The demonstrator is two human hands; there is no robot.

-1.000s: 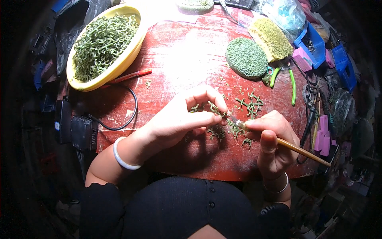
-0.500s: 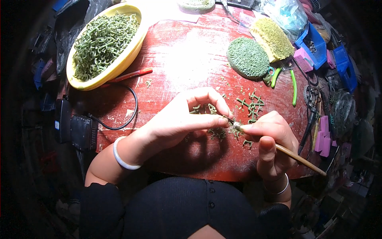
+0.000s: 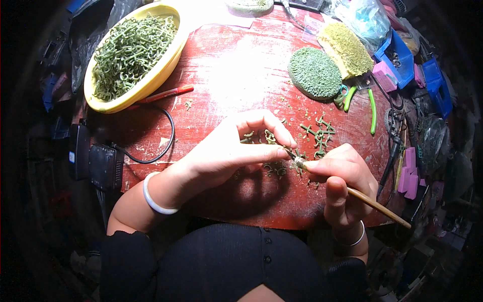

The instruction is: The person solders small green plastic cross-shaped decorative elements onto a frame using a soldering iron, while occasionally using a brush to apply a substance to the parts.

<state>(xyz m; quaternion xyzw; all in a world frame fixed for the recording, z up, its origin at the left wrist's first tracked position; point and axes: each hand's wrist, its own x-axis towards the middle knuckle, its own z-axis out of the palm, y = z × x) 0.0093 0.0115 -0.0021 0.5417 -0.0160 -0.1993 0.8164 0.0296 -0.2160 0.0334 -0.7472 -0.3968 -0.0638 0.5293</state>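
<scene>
My left hand (image 3: 234,148) is raised over the table, its thumb and forefinger closed in a pinch. Whatever sits between those fingertips is mostly hidden; it appears to be a small green piece. A slim wooden-handled tool (image 3: 378,205) is gripped in my right hand (image 3: 348,173), thumb along its front. Its narrow metal tip meets the left fingertips; the tip's exact shape is too small to tell. Small curled and branched green pieces (image 3: 320,136) lie scattered just beyond and beneath both hands.
A yellow bowl (image 3: 160,83) heaped with green curled pieces stands far left, beside a red pen (image 3: 168,94) and a black cable (image 3: 171,136). A round green textured pad (image 3: 316,74), a yellow sponge-like block (image 3: 346,50), green-handled pliers (image 3: 372,111) and blue trays (image 3: 397,58) lie right.
The tool has tilted slightly, its handle end a little lower, as my right hand turns a touch. My left hand keeps its pinch in nearly the same place.
</scene>
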